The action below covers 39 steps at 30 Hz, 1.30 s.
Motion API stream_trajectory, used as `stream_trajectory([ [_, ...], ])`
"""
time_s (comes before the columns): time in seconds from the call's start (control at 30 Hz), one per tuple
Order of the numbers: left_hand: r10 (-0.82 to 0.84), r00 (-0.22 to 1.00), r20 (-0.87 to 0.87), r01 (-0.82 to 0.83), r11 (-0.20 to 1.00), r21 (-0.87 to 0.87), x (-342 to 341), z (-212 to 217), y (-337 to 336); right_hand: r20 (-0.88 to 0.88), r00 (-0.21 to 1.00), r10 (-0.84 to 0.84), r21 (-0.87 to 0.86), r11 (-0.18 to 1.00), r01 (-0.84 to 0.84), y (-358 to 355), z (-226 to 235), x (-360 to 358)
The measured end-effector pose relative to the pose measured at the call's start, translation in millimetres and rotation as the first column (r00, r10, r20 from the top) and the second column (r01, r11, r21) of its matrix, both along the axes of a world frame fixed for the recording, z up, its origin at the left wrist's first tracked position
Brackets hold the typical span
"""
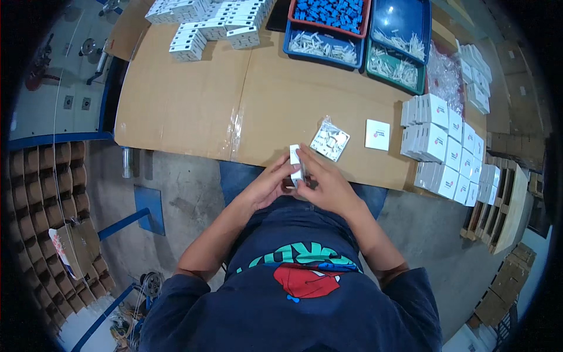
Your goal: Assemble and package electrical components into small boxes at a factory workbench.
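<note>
A small white box [295, 157] is held upright on its narrow side at the table's front edge. My left hand [271, 186] grips it from the left, fingers closed against its side. From the other side my right hand [327, 185] presses its fingers along the box. What lies under the palms is hidden. Just beyond my right hand lies a clear plastic bag with printed white contents [330, 141]. Farther right, a flat white box [377, 135] rests alone on the cardboard-covered table [187, 111].
Stacked white boxes [451, 146] line the table's right side. At the back stand a red tray of blue pieces [328, 14], a blue tray of white pieces [324, 50] and a green tray [393, 69]. More white boxes [214, 26] sit back left. Clear plastic bags [444, 79] lie right.
</note>
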<state>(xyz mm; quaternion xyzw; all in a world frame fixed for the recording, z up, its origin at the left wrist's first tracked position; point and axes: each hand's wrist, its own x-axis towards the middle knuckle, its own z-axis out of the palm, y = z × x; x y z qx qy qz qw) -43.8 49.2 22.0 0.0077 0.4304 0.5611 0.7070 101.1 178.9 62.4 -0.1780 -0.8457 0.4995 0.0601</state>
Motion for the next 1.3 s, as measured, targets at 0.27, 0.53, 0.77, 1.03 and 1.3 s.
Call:
stream_trajectory([
  [0.27, -0.084, 0.986, 0.141, 0.095, 0.993, -0.076, 44.0, -1.0, -17.8, 0.158, 0.985, -0.068, 0.006, 0.998, 0.067, -45.2, 2.9, 52.1],
  [0.53, -0.039, 0.999, 0.037, 0.043, 0.993, -0.110, 65.2, -14.9, -28.8, 0.128, 0.985, -0.112, -0.121, 0.984, 0.127, -53.0, -8.0, 67.0],
  [0.77, -0.280, 0.768, -0.576, 0.311, 0.949, -0.047, 45.6, -10.2, -27.9, 0.159, 0.972, -0.175, -0.290, 0.932, 0.215, -48.3, -1.7, 65.4],
  [1.03, -0.265, 0.740, -0.619, 0.372, 0.927, 0.049, 13.2, 19.4, -30.3, 0.080, 0.995, -0.058, -0.363, 0.928, 0.083, -45.5, -8.7, 57.1],
  [1.3, -0.337, 0.535, -0.775, 0.562, 0.827, 0.029, -7.5, 26.4, -13.3, 0.174, 0.985, 0.006, -0.277, 0.960, 0.043, -41.8, 5.5, 47.3],
])
